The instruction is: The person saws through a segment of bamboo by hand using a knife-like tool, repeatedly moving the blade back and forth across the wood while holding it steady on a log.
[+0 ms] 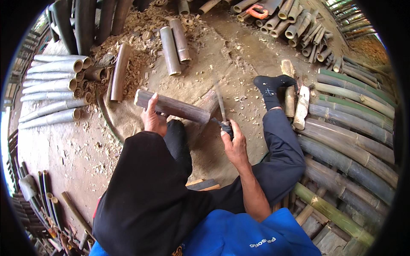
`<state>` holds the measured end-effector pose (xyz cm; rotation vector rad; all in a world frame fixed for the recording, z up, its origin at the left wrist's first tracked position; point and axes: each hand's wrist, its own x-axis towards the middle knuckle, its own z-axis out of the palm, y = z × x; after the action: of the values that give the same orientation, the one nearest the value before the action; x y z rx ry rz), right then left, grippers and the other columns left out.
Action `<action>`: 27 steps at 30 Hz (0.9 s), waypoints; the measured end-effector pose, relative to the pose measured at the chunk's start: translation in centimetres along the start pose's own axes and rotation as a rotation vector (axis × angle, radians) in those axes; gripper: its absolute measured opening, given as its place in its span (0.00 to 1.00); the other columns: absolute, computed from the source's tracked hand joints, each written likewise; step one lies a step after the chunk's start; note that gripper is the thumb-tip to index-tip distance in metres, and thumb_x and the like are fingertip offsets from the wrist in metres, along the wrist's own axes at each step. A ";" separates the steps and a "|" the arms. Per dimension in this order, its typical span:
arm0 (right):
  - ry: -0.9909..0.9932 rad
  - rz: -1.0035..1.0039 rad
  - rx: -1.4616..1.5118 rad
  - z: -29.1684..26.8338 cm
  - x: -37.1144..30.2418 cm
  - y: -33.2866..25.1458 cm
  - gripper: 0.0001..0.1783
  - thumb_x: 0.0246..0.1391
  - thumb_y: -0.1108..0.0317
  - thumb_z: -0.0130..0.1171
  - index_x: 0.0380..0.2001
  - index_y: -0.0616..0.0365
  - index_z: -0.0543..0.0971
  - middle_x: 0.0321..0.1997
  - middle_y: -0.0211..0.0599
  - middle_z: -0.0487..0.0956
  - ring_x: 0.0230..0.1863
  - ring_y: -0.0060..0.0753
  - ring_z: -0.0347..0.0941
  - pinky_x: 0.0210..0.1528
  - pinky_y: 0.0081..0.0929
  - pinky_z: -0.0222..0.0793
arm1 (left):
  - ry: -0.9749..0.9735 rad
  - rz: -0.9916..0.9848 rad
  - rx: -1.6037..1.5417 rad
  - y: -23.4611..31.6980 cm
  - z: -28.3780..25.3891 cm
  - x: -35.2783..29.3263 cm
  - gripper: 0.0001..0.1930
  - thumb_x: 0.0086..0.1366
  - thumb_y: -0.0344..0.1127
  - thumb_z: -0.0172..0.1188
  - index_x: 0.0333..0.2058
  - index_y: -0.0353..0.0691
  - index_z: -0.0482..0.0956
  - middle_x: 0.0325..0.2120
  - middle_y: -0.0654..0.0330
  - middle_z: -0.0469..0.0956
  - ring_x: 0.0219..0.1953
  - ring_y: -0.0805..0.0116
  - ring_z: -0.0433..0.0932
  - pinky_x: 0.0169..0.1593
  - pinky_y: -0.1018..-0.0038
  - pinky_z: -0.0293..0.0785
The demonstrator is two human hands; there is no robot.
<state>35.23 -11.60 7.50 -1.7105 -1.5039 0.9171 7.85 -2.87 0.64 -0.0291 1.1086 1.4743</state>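
Mostly rightward of left fingers [152,101], gripped bamboo [181,107]

The bamboo section [179,107] is left of the knife [223,112].

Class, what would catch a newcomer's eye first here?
Probably the dark bamboo length in the left hand, central, and the knife in the right hand near its end. Then the orange-handled saw on the upper-right bamboo pile, and pale tubes stacked at left.
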 end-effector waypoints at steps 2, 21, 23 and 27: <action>-0.177 0.414 0.245 0.5 -0.2 -0.6 0.22 0.61 0.66 0.60 0.54 0.66 0.70 0.32 0.47 0.80 0.30 0.51 0.78 0.38 0.44 0.75 | 0.083 0.074 0.080 -0.1 0.8 -0.1 0.32 0.55 0.43 0.79 0.54 0.43 0.72 0.47 0.60 0.76 0.50 0.65 0.75 0.50 0.59 0.73; -0.139 -0.075 -0.275 2.3 -0.1 -4.7 0.22 0.64 0.62 0.61 0.52 0.65 0.68 0.40 0.59 0.80 0.39 0.64 0.80 0.38 0.51 0.77 | 0.047 0.177 0.270 0.8 0.5 0.8 0.25 0.52 0.37 0.79 0.45 0.39 0.76 0.37 0.62 0.79 0.39 0.67 0.79 0.43 0.63 0.76; -0.027 -0.235 -0.216 2.0 -0.3 -5.5 0.22 0.64 0.63 0.61 0.53 0.65 0.68 0.41 0.59 0.80 0.40 0.63 0.81 0.38 0.50 0.78 | 0.005 0.172 0.272 0.8 0.6 1.2 0.25 0.53 0.39 0.79 0.46 0.41 0.76 0.37 0.62 0.79 0.39 0.67 0.79 0.42 0.62 0.76; -0.151 -0.005 -0.401 2.7 -0.1 -0.2 0.18 0.65 0.62 0.59 0.48 0.62 0.67 0.38 0.59 0.80 0.40 0.64 0.81 0.39 0.51 0.77 | -0.011 0.212 0.262 0.2 2.5 1.0 0.23 0.52 0.35 0.78 0.44 0.39 0.77 0.36 0.62 0.79 0.37 0.68 0.79 0.39 0.65 0.77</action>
<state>32.80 -11.54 6.28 -1.9480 -1.8909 0.7946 8.86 -0.53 1.52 0.2865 1.3194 1.5010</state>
